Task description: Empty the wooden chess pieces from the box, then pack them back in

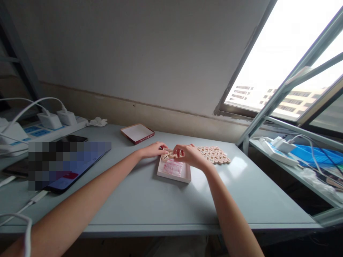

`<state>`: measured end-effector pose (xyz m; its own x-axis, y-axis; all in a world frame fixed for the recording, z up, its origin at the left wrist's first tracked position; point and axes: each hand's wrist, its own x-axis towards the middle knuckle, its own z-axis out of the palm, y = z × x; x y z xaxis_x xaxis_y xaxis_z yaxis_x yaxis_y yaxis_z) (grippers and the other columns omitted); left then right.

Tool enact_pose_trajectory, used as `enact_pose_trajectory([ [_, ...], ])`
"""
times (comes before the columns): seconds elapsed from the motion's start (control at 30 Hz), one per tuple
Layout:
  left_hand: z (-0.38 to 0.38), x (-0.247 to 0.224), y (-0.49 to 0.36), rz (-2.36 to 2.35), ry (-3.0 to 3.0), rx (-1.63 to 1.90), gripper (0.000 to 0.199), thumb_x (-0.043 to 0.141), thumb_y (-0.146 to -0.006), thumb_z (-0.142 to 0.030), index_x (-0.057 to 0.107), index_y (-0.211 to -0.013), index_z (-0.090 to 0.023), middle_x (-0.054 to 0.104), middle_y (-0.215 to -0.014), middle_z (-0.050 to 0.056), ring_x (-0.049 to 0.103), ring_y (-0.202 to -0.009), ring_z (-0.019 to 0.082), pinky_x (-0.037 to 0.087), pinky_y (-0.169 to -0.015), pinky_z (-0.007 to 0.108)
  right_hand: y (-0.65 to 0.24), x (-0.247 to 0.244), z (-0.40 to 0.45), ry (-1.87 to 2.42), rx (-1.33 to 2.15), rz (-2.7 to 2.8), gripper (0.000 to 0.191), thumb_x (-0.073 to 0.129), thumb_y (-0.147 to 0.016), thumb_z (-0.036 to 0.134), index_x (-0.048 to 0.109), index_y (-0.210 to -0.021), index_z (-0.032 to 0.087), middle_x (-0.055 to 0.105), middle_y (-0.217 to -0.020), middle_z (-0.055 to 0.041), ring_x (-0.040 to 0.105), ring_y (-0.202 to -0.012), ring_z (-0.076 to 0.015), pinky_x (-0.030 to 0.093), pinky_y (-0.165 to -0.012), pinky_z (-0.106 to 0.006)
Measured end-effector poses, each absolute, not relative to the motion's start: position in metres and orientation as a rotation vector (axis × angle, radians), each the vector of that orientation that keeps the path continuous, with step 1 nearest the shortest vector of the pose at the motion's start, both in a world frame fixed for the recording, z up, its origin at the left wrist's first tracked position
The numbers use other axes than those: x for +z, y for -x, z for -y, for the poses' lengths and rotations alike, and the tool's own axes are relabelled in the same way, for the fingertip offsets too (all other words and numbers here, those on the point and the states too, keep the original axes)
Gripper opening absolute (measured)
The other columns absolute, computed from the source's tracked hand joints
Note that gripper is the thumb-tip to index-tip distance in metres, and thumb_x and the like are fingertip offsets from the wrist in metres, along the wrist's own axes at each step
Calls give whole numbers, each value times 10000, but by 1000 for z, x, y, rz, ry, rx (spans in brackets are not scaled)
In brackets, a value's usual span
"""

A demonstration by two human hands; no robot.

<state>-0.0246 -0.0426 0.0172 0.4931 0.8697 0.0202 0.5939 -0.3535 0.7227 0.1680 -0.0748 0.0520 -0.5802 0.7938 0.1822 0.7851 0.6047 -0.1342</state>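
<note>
Over the far edge of the open box base (pixel 173 177), two hands worked among xiangqi pieces (pixel 165 157).
At its far left corner, the left hand (pixel 155 150) had its fingers parted, perhaps to steady those pieces; at its far right, the right hand (pixel 189 155) curled, its grip impossible to tell. More pieces clustered right of the base, probably for easy reach; the upturned lid (pixel 137 134) lay beyond its left, likely out of the way.
</note>
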Motion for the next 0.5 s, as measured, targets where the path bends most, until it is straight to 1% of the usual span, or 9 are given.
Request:
enact_pose_trajectory([
  [0.07,44,18,26,-1197,-2080,510,433,536,-664,-382,529,-1033,-156,487,-1082,81,482,-977,217,384,-828,276,-188,63,75,1511,23,2558,71,596,-706,252,581,-771,226,628,-708,27,541,-656,-126,294,-649,-246],
  [0.1,45,18,26,-1200,-2075,491,453,557,-648,-388,523,-1039,-162,469,-1086,79,480,-978,218,381,-839,281,-198,67,75,1646,-15,2500,81,597,-695,239,590,-776,229,630,-716,21,543,-664,-133,295,-632,-244],
  [0.17,47,19,26,-1206,-2066,457,474,575,-634,-389,516,-1047,-163,445,-1079,78,482,-967,218,378,-852,290,-215,69,74,1890,-82,2375,160,608,-665,226,603,-826,234,639,-768,9,551,-703,-152,297,-616,-244],
  [0.23,48,20,25,-1208,-2063,445,478,573,-635,-390,510,-1048,-157,431,-1067,79,478,-967,221,373,-862,296,-227,67,71,2030,-105,2317,225,617,-648,234,609,-872,242,643,-823,1,558,-754,-169,305,-619,-244],
  [0.33,49,21,24,-1213,-2057,447,465,565,-639,-389,507,-1037,-154,426,-1054,76,478,-956,220,378,-854,297,-233,60,67,2083,-101,2325,215,611,-657,256,620,-871,248,647,-846,-3,562,-791,-176,315,-619,-240],
  [0.5,47,20,24,-1213,-2048,453,451,568,-632,-379,508,-1023,-163,435,-1051,72,485,-932,214,389,-830,291,-231,60,69,2059,-29,2342,152,616,-652,310,637,-794,259,637,-775,11,563,-724,-151,321,-572,-224],
])
